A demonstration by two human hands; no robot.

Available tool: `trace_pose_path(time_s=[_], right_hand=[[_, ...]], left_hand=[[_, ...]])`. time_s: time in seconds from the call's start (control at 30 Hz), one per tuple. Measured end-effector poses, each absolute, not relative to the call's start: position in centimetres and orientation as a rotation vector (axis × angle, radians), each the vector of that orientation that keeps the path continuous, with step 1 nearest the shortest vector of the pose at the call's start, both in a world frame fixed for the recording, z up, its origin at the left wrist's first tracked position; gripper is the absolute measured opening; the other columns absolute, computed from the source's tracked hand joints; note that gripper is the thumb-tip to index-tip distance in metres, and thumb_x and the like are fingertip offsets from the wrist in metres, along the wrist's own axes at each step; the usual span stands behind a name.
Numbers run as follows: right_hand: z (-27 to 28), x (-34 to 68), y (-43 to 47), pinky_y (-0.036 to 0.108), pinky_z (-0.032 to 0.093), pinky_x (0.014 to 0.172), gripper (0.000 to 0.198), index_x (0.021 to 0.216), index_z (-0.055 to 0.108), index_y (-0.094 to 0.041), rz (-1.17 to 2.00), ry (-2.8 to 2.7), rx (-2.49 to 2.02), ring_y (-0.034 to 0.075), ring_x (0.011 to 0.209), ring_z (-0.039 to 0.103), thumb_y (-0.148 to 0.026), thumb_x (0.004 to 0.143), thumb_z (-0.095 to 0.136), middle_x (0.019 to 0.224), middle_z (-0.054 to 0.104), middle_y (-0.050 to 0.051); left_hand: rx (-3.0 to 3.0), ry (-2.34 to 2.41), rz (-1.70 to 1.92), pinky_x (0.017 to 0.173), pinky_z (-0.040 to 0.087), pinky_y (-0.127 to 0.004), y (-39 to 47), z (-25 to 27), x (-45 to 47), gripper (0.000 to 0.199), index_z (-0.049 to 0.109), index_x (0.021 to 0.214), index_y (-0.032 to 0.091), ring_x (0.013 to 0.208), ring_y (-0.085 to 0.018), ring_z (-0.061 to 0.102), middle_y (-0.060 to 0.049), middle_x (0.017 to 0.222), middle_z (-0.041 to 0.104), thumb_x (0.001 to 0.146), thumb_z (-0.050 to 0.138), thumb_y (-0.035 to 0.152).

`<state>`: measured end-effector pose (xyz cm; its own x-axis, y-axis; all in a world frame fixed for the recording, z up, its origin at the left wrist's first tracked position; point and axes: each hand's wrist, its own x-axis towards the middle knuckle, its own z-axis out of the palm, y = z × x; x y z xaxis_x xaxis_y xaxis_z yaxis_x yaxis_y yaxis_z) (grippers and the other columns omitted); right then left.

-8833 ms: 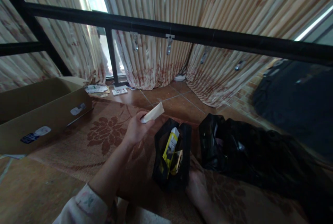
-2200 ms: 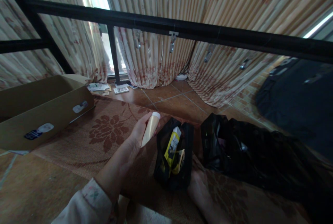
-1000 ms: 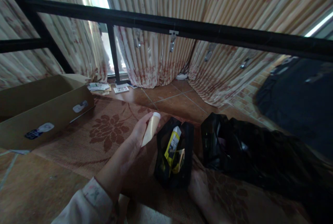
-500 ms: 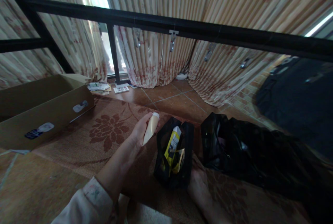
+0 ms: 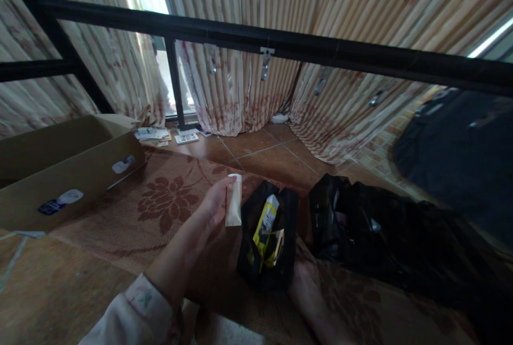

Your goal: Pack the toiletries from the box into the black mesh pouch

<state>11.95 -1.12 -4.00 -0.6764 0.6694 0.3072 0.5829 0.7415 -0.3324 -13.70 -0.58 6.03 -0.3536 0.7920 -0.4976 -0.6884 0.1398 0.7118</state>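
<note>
A cream squeeze tube [image 5: 234, 203] with a white cap is in my left hand [image 5: 216, 199], cap end away from me, just left of a small black pouch [image 5: 289, 227]. The pouch gapes upward. Inside it lie a yellow and white tube [image 5: 267, 222] and a small yellow item [image 5: 276, 248] that I cannot make out. My right hand [image 5: 308, 283] is closed at the pouch's near right side, gripping it; its fingertips are partly hidden by the pouch.
An open cardboard box [image 5: 88, 184] stands left on the patterned red-brown cloth [image 5: 168, 200]. A black plastic bag [image 5: 385, 227] lies right of the pouch. Papers [image 5: 152, 134] rest on the tiles near the curtains. A black metal bar [image 5: 240, 37] crosses ahead.
My left hand has turned the cream tube from slanted to nearly upright in view, shifting its lower end slightly right. The right hand and pouch stay put.
</note>
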Motion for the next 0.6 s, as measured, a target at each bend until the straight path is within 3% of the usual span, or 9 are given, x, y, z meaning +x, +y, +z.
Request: trace_pose_path(time_s=[0.17, 0.37, 0.6], right_hand=[[-3.97, 11.91, -1.38, 0.039, 0.050, 0.093, 0.046, 0.122, 0.059, -0.017, 0.328, -2.519, -1.024, 0.025, 0.107, 0.061, -0.011, 0.078, 0.048, 0.114, 0.067, 0.011], [-3.61, 11.85, -1.34, 0.041, 0.047, 0.098, 0.046, 0.123, 0.059, -0.014, 0.333, -2.525, -1.004, 0.026, 0.109, 0.060, -0.011, 0.078, 0.047, 0.117, 0.065, 0.012], [-3.37, 11.67, -1.27, 0.041, 0.049, 0.095, 0.047, 0.121, 0.060, -0.008, 0.283, -2.550, -0.931, 0.028, 0.106, 0.059, -0.007, 0.076, 0.045, 0.115, 0.065, 0.015]], left_hand=[[0.373, 1.249, 1.639, 0.045, 0.041, -0.019, -0.59, 5.47, -13.67, 0.013, 0.064, 0.075, 0.012, 0.047, -0.011, 0.055, -0.002, 0.060, 0.063, 0.068, 0.067, 0.023], [0.752, 1.248, 1.765, 0.059, 0.043, -0.019, -0.66, 5.46, -13.60, 0.035, 0.064, 0.085, 0.016, 0.061, -0.009, 0.055, 0.002, 0.073, 0.064, 0.054, 0.079, 0.013], [1.177, 1.272, 1.749, 0.077, 0.042, -0.020, -1.38, 6.19, -13.14, 0.028, 0.061, 0.091, 0.017, 0.084, -0.013, 0.055, -0.002, 0.089, 0.063, 0.066, 0.072, 0.009]])
